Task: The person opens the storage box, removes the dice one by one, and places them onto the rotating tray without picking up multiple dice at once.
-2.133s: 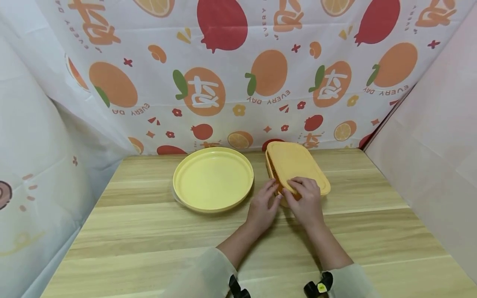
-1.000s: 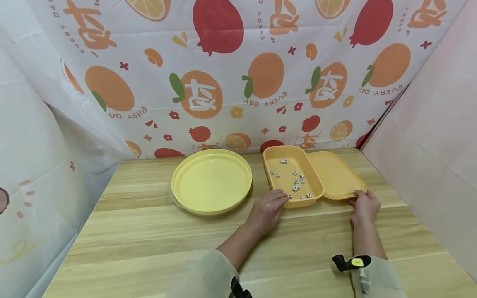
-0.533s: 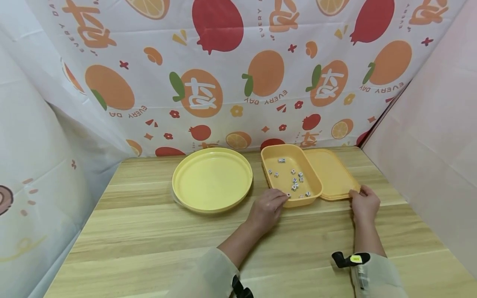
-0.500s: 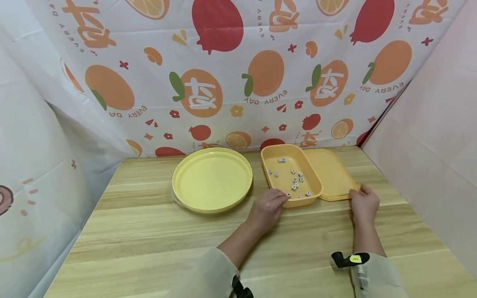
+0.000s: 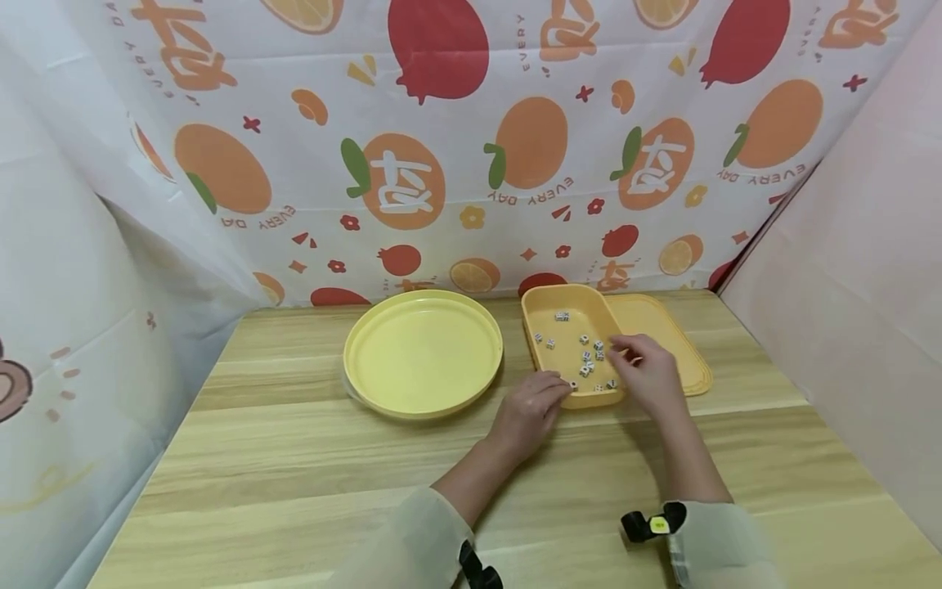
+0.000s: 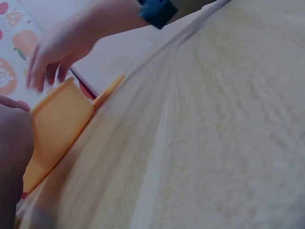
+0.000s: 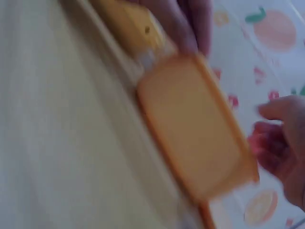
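A yellow rectangular plastic box (image 5: 562, 357) stands uncovered at the back right of the table, with several small white dice (image 5: 585, 357) scattered over its floor. My left hand (image 5: 524, 413) grips its near left corner, fingers over the rim. Above the right-hand wall hovers my right hand (image 5: 649, 375), fingers loosely bent and holding nothing. The box's yellow lid (image 5: 658, 321) lies flat on the table, right beside the box and partly hidden by that hand. In the right wrist view the box's outer wall (image 7: 190, 119) shows, blurred, with the right hand (image 7: 286, 143) apart from it.
A round yellow tray (image 5: 423, 356) stands on the wooden table (image 5: 331, 491) left of the box. Fruit-printed cloth (image 5: 471, 164) hangs directly behind the table, and pale cloth (image 5: 846, 270) closes off the right side.
The lid came off the box and was laid to its right. My right hand has since let go of the lid and moved left over the box's edge. The left hand stays at the corner.
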Motion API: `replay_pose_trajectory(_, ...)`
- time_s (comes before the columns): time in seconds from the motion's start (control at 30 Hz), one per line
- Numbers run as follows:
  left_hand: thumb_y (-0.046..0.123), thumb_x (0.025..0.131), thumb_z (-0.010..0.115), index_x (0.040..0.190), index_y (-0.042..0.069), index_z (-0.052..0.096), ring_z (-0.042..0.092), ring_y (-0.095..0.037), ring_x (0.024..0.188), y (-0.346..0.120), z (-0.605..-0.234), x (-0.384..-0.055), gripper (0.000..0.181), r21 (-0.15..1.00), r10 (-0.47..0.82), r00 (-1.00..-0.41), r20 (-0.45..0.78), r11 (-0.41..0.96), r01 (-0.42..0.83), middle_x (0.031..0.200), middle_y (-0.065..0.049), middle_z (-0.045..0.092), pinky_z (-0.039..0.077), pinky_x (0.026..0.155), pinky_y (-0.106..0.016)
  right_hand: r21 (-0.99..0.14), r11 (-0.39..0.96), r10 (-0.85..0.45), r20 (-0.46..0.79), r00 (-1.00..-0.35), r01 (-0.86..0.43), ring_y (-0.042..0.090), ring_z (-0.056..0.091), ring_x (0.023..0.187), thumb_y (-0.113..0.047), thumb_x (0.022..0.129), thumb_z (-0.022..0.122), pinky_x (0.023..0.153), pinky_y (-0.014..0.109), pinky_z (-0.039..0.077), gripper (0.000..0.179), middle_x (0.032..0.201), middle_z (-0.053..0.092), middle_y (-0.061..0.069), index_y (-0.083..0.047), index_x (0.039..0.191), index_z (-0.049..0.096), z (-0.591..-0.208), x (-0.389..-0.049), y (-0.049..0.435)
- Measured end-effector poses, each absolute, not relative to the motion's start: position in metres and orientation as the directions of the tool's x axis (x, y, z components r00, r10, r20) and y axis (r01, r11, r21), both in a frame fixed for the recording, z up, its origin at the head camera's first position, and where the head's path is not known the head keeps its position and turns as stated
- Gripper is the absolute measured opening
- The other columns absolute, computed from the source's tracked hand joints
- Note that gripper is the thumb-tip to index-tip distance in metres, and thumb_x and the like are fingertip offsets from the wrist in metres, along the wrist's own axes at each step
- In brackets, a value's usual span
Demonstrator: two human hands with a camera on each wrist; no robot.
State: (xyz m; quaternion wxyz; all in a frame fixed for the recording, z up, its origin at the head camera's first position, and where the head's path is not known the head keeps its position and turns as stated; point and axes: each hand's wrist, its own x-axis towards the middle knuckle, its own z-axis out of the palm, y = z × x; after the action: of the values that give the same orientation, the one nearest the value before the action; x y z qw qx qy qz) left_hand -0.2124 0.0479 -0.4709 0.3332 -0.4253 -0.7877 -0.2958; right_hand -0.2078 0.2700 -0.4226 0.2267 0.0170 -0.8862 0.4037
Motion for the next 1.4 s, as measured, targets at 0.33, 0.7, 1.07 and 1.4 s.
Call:
replay_pose_trajectory(0.33, 0.007, 0.089, 0.070, 0.095, 0.008, 0.077, 0.069, -0.014, 0.101, 0.049, -0.475, -0.212, 0.010, 0.095, 0.492, -0.350, 0.797, 0.469, 0.878, 0.100, 0.000, 0.075, 0.051, 0.103, -0.023, -0.535, 0.844, -0.116, -0.121, -0.986, -0.033, 0.020, 0.063, 0.086, -0.014, 0.079, 0.076, 0.075, 0.036, 0.055, 0.023, 0.093, 0.071, 0.007, -0.004, 0.100, 0.075, -0.419, -0.234, 0.235)
replay_pose_trajectory(0.7, 0.008, 0.089, 0.070, 0.098, 0.008, 0.077, 0.070, -0.015, 0.103, 0.051, -0.477, -0.206, 0.011, 0.083, 0.498, -0.338, 0.799, 0.466, 0.881, 0.102, -0.002, 0.075, 0.050, 0.103, -0.021, -0.516, 0.856, -0.147, -0.280, -0.949, 0.020, 0.021, 0.061, 0.090, -0.009, 0.081, 0.072, 0.078, 0.035, 0.054, 0.010, 0.096, 0.071, 0.006, -0.009, 0.090, 0.075, -0.420, -0.240, 0.233)
replay_pose_trajectory(1.07, 0.022, 0.096, 0.063, 0.122, 0.007, 0.068, 0.056, -0.018, 0.129, 0.029, -0.454, -0.203, 0.031, 0.115, 0.604, -0.483, 0.634, 0.544, 0.831, 0.129, -0.004, 0.067, 0.040, 0.115, -0.030, -0.540, 0.841, -0.184, -0.265, -0.946, -0.012, 0.019, 0.058, 0.081, -0.014, 0.083, 0.072, 0.069, 0.029, 0.048, 0.006, 0.087, 0.069, 0.003, -0.009, 0.085, 0.075, -0.421, -0.246, 0.227)
replay_pose_trajectory(1.4, 0.034, 0.099, 0.056, 0.141, 0.001, 0.050, 0.040, -0.028, 0.142, -0.070, -0.418, -0.203, 0.054, 0.199, 0.516, -0.690, 0.507, 0.709, 0.676, 0.150, -0.013, 0.045, 0.028, 0.122, -0.045, -0.539, 0.842, -0.186, -0.260, -0.948, -0.017, 0.018, 0.058, 0.082, -0.015, 0.083, 0.074, 0.068, 0.028, 0.049, 0.005, 0.086, 0.069, 0.002, -0.010, 0.084, 0.075, -0.417, -0.242, 0.228)
